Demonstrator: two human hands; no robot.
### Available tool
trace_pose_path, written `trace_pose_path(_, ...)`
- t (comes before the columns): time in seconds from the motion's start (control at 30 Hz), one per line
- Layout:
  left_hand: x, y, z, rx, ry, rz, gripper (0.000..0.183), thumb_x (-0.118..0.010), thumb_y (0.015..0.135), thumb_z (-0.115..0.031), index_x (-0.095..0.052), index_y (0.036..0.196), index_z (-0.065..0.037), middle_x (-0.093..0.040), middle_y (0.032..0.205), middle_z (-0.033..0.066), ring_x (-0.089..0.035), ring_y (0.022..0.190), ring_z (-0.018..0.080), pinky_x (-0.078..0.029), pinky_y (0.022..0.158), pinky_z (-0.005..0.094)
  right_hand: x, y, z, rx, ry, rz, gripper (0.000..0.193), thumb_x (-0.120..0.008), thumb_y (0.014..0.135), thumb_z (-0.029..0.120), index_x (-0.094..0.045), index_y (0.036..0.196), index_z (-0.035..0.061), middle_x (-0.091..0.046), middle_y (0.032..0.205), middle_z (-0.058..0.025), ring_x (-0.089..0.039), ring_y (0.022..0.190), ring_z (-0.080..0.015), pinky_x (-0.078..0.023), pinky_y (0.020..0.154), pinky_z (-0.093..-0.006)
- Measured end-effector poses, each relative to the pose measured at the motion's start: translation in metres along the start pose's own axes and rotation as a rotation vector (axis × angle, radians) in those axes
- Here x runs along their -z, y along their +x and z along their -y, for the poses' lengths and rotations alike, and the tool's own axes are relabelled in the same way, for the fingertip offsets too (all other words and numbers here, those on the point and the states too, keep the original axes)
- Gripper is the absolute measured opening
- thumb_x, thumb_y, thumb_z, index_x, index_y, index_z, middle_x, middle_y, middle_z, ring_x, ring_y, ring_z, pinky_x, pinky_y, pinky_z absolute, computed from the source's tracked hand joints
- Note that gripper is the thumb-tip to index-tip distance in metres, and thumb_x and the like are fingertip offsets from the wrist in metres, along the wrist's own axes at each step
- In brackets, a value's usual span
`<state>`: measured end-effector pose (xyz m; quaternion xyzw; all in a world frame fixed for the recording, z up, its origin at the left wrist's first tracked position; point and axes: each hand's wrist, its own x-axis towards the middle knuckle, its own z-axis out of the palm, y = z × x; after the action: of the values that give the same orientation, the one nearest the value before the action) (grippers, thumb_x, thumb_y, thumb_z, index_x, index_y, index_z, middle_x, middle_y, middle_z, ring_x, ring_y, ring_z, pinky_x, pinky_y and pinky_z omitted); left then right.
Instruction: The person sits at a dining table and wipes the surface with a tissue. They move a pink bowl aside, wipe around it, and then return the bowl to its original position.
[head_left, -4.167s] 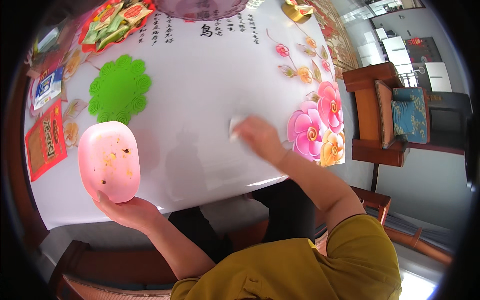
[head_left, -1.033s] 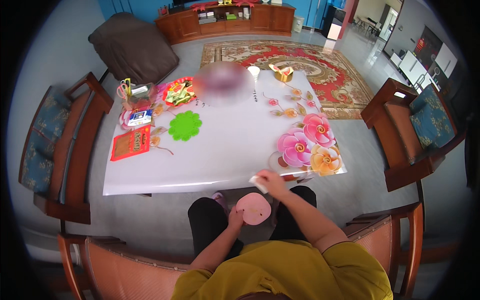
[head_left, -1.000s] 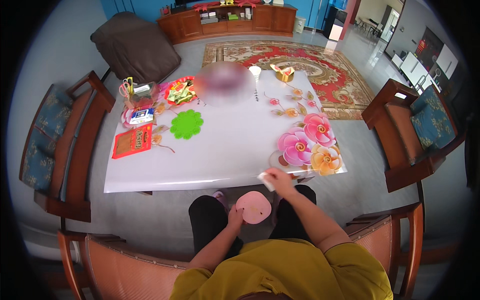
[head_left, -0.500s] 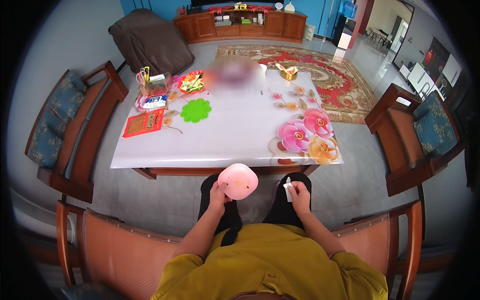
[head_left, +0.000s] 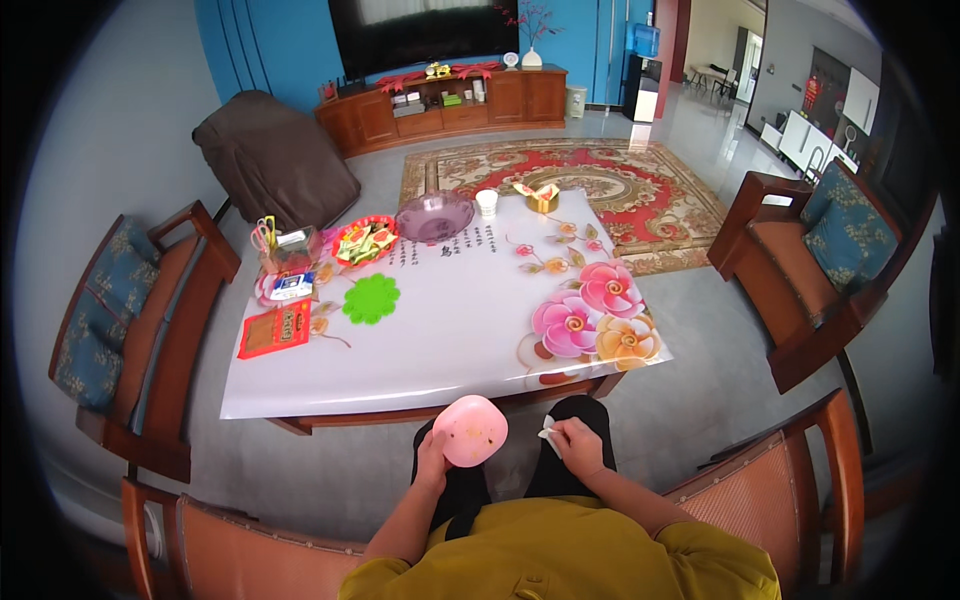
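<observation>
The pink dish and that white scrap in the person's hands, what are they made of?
The pink dish looks like smooth moulded plastic: even colour, soft sheen, rounded rim, brown specks. The white scrap seems crumpled tissue or cloth; too small to tell.

white floral table [head_left: 450, 340], purple bowl [head_left: 435, 215], green mat [head_left: 371, 299]

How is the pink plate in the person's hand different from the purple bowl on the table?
The pink plate is held up in the left hand, below the table's near edge, while the purple bowl rests on the table at its far end. The pink plate is pale, solid pink with small dark specks on it; the purple bowl looks see-through, dark and wavy-edged. Both are shallow dishes.
</observation>
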<state>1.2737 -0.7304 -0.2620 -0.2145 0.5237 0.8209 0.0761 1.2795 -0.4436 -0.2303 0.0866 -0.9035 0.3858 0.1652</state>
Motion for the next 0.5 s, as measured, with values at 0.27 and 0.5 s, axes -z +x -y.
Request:
trace_pose_path(0.27, -0.006, 0.01, -0.011, 0.009, 0.012, -0.013, 0.035, -0.05, 0.095, -0.025, -0.051, 0.122, -0.004, -0.059, 0.111, 0.0071, -0.06, 0.097, 0.0179, -0.052, 0.079, 0.0311, -0.002, 0.016, 0.003, 0.01, -0.019, 0.031, 0.01, -0.067, 0.08, 0.017, -0.061, 0.085, 0.0104, -0.059, 0.079, -0.0063, -0.06, 0.074, -0.0273, -0.048, 0.062, -0.0358)
trace_pose_path(0.5, -0.002, 0.013, -0.014, 0.009, -0.032, -0.036, 0.033, -0.05, 0.095, -0.026, -0.053, 0.12, -0.005, -0.06, 0.11, 0.0057, -0.06, 0.096, 0.0162, -0.052, 0.078, 0.0294, -0.008, 0.02, 0.007, -0.024, -0.004, 0.086, 0.01, -0.067, 0.079, 0.017, -0.062, 0.085, 0.0105, -0.058, 0.079, -0.0058, -0.06, 0.074, -0.0271, -0.048, 0.062, -0.0356)
